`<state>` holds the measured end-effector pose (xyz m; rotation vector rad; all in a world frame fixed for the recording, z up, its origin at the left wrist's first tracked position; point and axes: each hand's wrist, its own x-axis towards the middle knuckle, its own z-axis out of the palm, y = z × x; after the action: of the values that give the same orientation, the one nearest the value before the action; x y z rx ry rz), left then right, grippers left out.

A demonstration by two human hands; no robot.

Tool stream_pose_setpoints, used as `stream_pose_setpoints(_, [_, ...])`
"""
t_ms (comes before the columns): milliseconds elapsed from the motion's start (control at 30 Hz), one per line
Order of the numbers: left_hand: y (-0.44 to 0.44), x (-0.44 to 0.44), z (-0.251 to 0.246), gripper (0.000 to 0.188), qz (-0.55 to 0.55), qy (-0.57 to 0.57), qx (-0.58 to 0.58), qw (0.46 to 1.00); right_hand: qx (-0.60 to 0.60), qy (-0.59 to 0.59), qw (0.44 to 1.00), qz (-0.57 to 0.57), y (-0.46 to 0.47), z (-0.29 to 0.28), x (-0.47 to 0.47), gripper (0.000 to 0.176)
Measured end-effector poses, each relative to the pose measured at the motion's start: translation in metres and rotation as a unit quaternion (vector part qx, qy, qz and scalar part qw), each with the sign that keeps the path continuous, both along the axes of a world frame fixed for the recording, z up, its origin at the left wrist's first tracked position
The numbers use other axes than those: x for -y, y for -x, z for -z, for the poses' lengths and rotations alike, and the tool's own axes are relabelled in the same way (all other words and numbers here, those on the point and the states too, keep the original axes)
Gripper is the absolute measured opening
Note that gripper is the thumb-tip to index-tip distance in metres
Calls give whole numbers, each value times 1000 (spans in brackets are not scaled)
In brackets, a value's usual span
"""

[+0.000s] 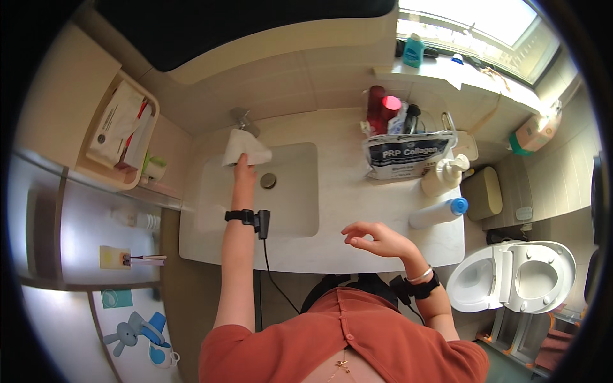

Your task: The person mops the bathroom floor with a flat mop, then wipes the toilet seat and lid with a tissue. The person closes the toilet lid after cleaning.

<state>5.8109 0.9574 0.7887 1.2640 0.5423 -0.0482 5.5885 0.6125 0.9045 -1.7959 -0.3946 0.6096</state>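
A white cloth or wipe (246,147) is in my left hand (244,173), over the back left part of the sink basin (292,206). Just behind it stands the chrome faucet (245,120), partly covered by the cloth. The round metal drain stopper (268,181) lies right of my left hand. My right hand (378,239) hovers by the front edge of the marble-look countertop (340,253), fingers loosely curled and apart, with nothing in it. Nearest to it is a white bottle with a blue cap (438,213).
A pump bottle (438,177) and a printed plastic pouch (407,155) stand at the counter's right, with red bottles (376,107) behind. A wall bin (119,129) holds packs at left. A toilet (512,277) is at right. A cable (273,280) hangs from my left wrist.
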Motion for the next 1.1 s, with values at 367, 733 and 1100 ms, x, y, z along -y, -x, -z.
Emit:
stream_pose_setpoints(367, [116, 17, -90, 40, 218, 45, 114, 968, -135, -254, 948, 134, -6, 46, -87, 33])
stream_pose_setpoints(733, [191, 28, -129, 29, 599, -22, 130, 790, 99, -113, 975, 162, 13, 71, -137, 34])
stream_pose_setpoints(1100, [221, 118, -118, 63, 320, -460, 561, 609, 0, -478, 854, 204, 81, 96, -92, 46])
